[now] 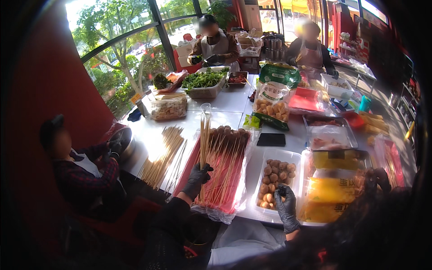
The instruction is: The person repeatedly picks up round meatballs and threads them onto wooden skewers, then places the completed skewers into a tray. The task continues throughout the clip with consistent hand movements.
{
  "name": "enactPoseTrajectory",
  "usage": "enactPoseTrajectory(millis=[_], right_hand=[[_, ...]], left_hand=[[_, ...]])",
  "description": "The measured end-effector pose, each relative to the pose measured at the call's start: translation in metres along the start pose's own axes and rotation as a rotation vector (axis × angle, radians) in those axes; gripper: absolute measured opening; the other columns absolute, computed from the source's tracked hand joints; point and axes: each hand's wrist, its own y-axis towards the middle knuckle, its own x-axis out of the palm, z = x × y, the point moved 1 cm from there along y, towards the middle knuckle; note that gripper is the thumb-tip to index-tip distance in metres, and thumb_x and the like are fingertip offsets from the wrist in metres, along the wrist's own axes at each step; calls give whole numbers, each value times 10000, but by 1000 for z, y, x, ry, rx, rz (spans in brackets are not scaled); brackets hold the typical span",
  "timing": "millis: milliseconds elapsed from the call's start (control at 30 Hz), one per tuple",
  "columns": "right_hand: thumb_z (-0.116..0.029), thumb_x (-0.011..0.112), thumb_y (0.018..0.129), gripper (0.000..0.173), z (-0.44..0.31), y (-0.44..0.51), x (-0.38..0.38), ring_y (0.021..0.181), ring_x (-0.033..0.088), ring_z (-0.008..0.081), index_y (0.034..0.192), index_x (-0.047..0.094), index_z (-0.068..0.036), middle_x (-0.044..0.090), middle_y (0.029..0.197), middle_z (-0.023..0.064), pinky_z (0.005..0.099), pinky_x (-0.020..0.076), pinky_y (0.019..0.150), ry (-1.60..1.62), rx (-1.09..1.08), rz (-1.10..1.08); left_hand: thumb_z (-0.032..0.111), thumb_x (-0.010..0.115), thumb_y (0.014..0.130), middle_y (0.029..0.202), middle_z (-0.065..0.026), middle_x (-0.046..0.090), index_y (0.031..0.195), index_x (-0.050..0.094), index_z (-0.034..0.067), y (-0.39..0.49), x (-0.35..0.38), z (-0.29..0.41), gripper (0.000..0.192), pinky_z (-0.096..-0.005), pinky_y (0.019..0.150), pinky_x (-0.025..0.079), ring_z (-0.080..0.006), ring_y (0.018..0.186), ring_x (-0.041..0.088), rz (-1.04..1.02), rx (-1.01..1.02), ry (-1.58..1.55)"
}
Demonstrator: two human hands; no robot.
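Observation:
My left hand (196, 180), in a black disposable glove, grips an upright bundle of thin wooden skewers (204, 145). It is above a red-lined tray (216, 184) wrapped in clear plastic film. Several skewers lie along that tray, with brown balls (227, 132) threaded on their far ends. My right hand (287, 206), gloved the same way, is at the near right side of a clear plastic tub (298, 165) of loose brown balls (275, 172). Its fingers are curled close to the balls; whether one is held between them is hidden.
Loose skewers (165, 152) lie left of the tray. A black phone (271, 139) lies beyond the tub, before a large food bag (275, 94). Yellow packets (329, 189) lie at right, near another person's gloved hand (378, 179). Other people work at left and across the table.

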Motion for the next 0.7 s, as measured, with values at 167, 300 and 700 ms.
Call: enactPoseTrajectory(millis=[167, 300, 700], right_hand=[[-111, 622, 864, 239, -2, 0, -1, 821, 582, 143, 1053, 570, 26, 623, 887, 69, 265, 476, 755, -3, -9, -1], [-117, 612, 849, 229, -2, 0, 0, 851, 612, 234, 1024, 587, 29, 635, 914, 133, 309, 484, 770, 4, 7, 14], [-121, 609, 840, 210, -2, -1, 0, 827, 619, 286, 987, 597, 30, 636, 886, 161, 334, 486, 750, -26, -27, 51]], left_hand=[[282, 577, 920, 812, -14, 567, 1041, 530, 53, -1, 12, -7, 263, -254, 551, 420, -130, 684, 584, -5, 102, -60], [262, 575, 922, 871, -12, 568, 1067, 530, 46, 1, 10, -15, 264, -264, 632, 440, -130, 784, 585, -30, 196, 8], [172, 537, 938, 909, 0, 536, 1054, 533, 43, -18, 5, -47, 173, -250, 710, 428, -93, 828, 511, 235, 464, 253]])
